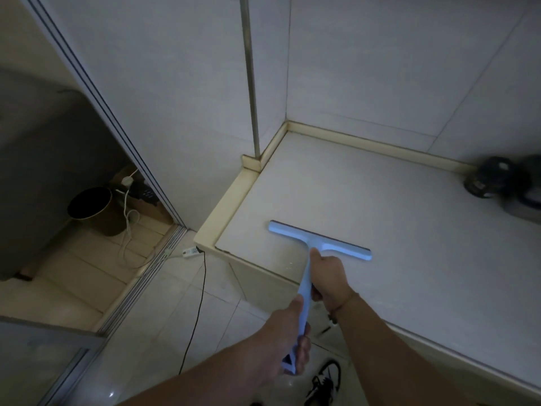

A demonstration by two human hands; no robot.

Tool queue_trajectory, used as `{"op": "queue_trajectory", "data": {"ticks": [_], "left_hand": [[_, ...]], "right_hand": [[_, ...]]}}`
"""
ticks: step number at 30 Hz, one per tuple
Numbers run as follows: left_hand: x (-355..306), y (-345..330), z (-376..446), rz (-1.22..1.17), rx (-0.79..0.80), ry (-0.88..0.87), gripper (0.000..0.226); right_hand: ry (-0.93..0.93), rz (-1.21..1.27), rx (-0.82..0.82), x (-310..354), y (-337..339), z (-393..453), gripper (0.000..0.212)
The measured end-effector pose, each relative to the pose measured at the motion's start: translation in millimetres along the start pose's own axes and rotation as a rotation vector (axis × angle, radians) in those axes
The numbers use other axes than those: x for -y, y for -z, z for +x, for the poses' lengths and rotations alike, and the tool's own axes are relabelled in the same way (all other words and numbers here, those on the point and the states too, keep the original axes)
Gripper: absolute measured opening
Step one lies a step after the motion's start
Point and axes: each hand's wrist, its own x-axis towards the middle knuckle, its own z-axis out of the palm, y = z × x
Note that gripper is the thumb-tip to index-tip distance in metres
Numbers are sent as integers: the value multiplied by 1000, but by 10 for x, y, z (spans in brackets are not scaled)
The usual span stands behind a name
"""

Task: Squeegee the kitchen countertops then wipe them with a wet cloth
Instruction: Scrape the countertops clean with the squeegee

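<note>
Nearest, left hand (288, 332) curled round the lower end of the light-blue squeegee (310, 259) handle; right hand (329, 278) wrapped tight round the same handle higher up, just below the blade head. Blade resting flat on the pale countertop (395, 206), near its left front corner and raised cream edging. At far right, blurred dark objects (503, 183) on the counter. Down left on the floor, a dark bin (92, 210) beside white cable.

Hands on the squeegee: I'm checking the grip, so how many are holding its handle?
2. The right hand grips the squeegee handle high up, just below the blade, over the countertop edge. The left hand grips the handle's lower end, off the counter.
</note>
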Motion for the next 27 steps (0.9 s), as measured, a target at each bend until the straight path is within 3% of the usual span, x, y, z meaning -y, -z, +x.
{"op": "queue_trajectory", "data": {"ticks": [7, 10, 13, 20, 27], "left_hand": [[-20, -195, -59, 22, 73, -115, 63], [-99, -500, -45, 108, 86, -194, 66], [-256, -989, -29, 153, 167, -186, 65], [-900, -2144, 439, 133, 234, -129, 47], [-1437, -2677, 916, 152, 147, -355, 42]], "right_hand": [[29, 61, -55, 82, 207, -98, 56], [-24, 255, -84, 68, 537, -167, 45], [-44, 284, -104, 5, 1034, -151, 36], [49, 182, -192, 28, 2177, 664, 42], [90, 128, -44, 287, 2605, 1786, 37]]}}
